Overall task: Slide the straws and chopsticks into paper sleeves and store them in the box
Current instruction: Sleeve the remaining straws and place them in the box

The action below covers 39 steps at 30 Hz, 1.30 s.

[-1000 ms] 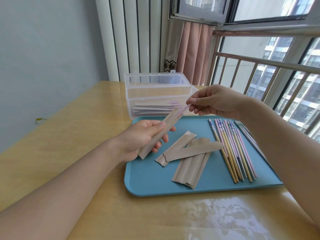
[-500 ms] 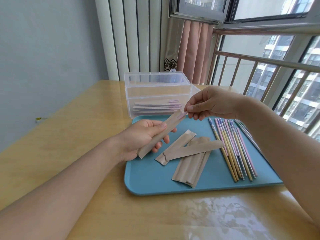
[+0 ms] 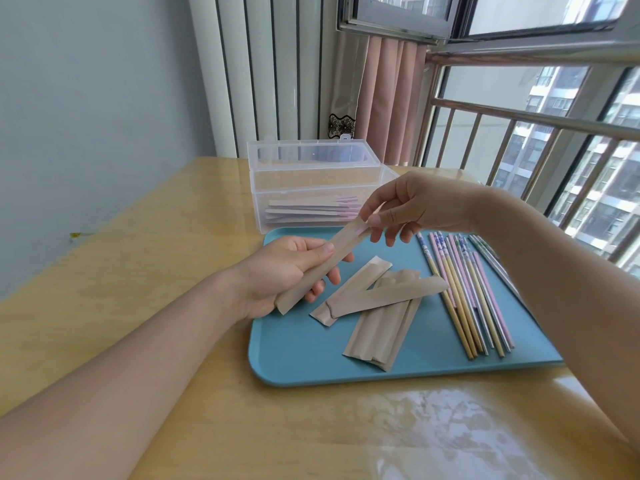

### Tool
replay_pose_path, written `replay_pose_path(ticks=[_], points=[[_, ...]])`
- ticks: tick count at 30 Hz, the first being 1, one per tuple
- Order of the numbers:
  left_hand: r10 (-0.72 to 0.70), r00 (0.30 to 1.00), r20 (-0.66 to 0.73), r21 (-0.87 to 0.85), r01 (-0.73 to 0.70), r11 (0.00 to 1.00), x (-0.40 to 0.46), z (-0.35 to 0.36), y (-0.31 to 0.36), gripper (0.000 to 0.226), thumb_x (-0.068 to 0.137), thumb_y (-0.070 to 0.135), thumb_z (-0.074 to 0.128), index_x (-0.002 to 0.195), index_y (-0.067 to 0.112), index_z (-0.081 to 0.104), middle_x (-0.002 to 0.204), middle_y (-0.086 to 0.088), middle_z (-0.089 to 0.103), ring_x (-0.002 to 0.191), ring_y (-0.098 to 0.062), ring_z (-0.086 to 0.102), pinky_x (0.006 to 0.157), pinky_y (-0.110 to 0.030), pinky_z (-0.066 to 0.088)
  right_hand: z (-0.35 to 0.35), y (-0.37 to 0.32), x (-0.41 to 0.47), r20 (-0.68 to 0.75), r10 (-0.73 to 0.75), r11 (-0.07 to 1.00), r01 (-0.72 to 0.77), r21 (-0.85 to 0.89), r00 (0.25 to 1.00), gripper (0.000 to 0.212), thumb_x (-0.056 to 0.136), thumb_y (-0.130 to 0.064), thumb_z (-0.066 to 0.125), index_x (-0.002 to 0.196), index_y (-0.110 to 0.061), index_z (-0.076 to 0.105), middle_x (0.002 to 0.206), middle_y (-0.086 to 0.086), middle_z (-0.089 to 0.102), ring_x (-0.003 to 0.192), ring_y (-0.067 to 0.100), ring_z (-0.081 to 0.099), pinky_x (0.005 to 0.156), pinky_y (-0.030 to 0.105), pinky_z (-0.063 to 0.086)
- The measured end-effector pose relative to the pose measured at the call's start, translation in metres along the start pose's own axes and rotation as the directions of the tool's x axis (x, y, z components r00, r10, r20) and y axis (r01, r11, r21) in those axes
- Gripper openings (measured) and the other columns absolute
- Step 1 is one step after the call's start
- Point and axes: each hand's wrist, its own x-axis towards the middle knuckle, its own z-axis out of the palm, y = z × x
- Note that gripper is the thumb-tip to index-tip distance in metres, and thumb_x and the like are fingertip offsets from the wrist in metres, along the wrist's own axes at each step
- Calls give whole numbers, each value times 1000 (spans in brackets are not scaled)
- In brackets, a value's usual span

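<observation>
Sleeve held above tray, both hands engaged.
I see the left hand [image 3: 277, 271] gripping the brown paper sleeve [image 3: 320, 268]; the right hand [image 3: 415, 206] pinches its upper end, over the blue tray [image 3: 294, 348], near the clear box [image 3: 311, 188].

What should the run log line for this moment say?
left hand: holds sleeve | right hand: pinches pink straw at sleeve mouth | box: open

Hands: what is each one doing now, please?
Left hand: holds the paper sleeve.
Right hand: pinches the sleeve's top end.
</observation>
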Motion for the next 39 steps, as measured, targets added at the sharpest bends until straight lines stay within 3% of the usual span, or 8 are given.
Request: replay_pose_path(ticks=[3, 5, 8, 11, 17, 28, 37, 39], points=[[-9, 1000, -12, -54, 8, 998, -1, 2, 2, 34, 107, 27, 43, 115, 11, 71, 77, -2, 65, 59, -11, 55, 54, -22, 49, -14, 14, 1, -165, 184, 969, -206, -132, 969, 46, 92, -44, 61, 101, 0, 70, 88, 18, 76, 67, 23, 69, 60, 30, 55], [-20, 1000, 6, -134, 21, 991, -3, 6, 4, 35, 108, 26, 41, 117, 5, 68, 86, -9, 70, 64, -14, 63, 56, -23, 55, -25, 32, 4, -290, 329, 859, -412, -303, 899, 43, 93, -39, 66, 93, 4, 71, 74, 17, 74, 58, 21, 67, 56, 30, 57], [-47, 998, 33, -201, 52, 978, -6, 14, 5, 34, 108, 24, 41, 117, 1, 64, 111, -17, 73, 76, -21, 71, 60, -27, 60, -29, 46, 7, -330, 479, 758, -572, -312, 814, 33, 88, -23, 77, 85, 7, 65, 59, 14, 66, 47, 24, 63, 48, 30, 56], [-83, 993, 81, -153, 95, 984, -8, 20, 4, 33, 108, 24, 41, 118, 0, 62, 116, -14, 73, 79, -23, 72, 58, -26, 59, -31, 49, 11, -365, 484, 757, -590, -280, 795, 26, 89, -14, 75, 85, 7, 61, 57, 17, 63, 44, 26, 62, 47, 32, 57], [-153, 985, 76, -58, 158, 986, -9, 17, 6, 35, 108, 25, 39, 116, -2, 60, 97, -13, 75, 72, -21, 71, 56, -27, 58, -36, 52, 8, -412, 467, 754, -596, -276, 782, 14, 87, 1, 73, 95, 8, 62, 57, 18, 67, 45, 25, 67, 45, 31, 58], [-134, 991, -26, -189, 127, 974, -7, 12, 8, 32, 108, 22, 41, 115, -1, 62, 99, -17, 74, 65, -18, 68, 55, -25, 57, -38, 55, 8, -409, 505, 768, -612, -188, 760, 22, 79, -2, 82, 86, 8, 63, 61, 18, 67, 43, 24, 65, 41, 28, 55], [-170, 978, 117, -80, 180, 980, -12, 14, 10, 31, 109, 24, 35, 115, 4, 59, 110, -20, 74, 66, -19, 68, 53, -24, 53, -40, 55, 6, -404, 543, 751, -641, -159, 736, 23, 79, -3, 83, 86, 9, 64, 57, 17, 69, 49, 26, 67, 54, 35, 62], [-153, 983, 97, -93, 162, 982, -12, 14, 10, 31, 109, 23, 36, 114, 3, 59, 110, -21, 74, 65, -18, 68, 53, -24, 54, -40, 55, 7, -387, 558, 747, -647, -151, 734, 20, 81, -3, 81, 84, 7, 64, 56, 15, 67, 47, 23, 64, 49, 31, 59]])
